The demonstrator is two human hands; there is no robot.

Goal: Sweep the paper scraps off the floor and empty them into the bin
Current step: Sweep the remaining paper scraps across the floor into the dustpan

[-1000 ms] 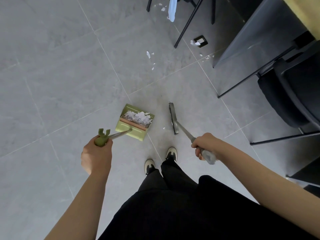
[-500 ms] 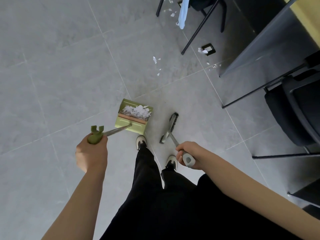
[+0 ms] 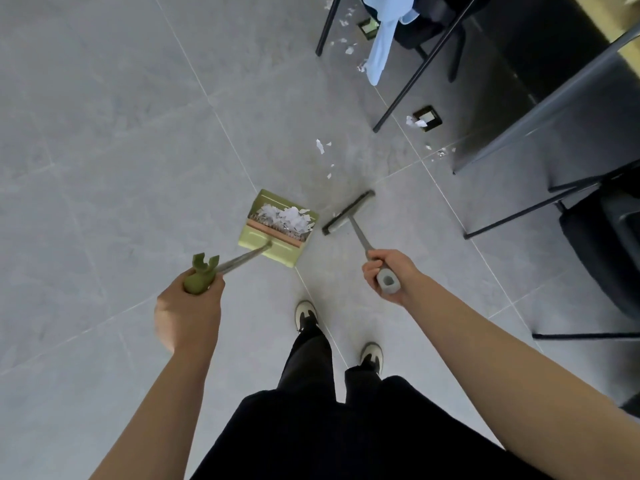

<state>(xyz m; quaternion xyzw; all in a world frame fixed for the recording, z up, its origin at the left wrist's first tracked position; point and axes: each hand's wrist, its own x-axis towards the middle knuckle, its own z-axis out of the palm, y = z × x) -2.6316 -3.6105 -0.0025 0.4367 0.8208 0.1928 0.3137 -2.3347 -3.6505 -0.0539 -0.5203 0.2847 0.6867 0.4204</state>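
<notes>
My left hand grips the green handle of a long-handled green dustpan that rests on the grey floor, holding a pile of white paper scraps. My right hand grips the grey handle of a broom, whose dark head lies on the floor just right of the pan. Loose scraps lie on the tiles ahead of the broom. More scraps sit under a chair at the top, and a few scraps lie by the desk panel. No bin is in view.
A black chair leg slants across the top with a light blue cloth hanging from the seat. A dark desk panel and a black chair stand on the right. A floor socket lies near the chair leg. My shoes stand below the pan.
I have stepped forward toward the scraps ahead. The broom head swung from pointing along the pan to lying across, further out on the floor. The dustpan moved forward with me.
</notes>
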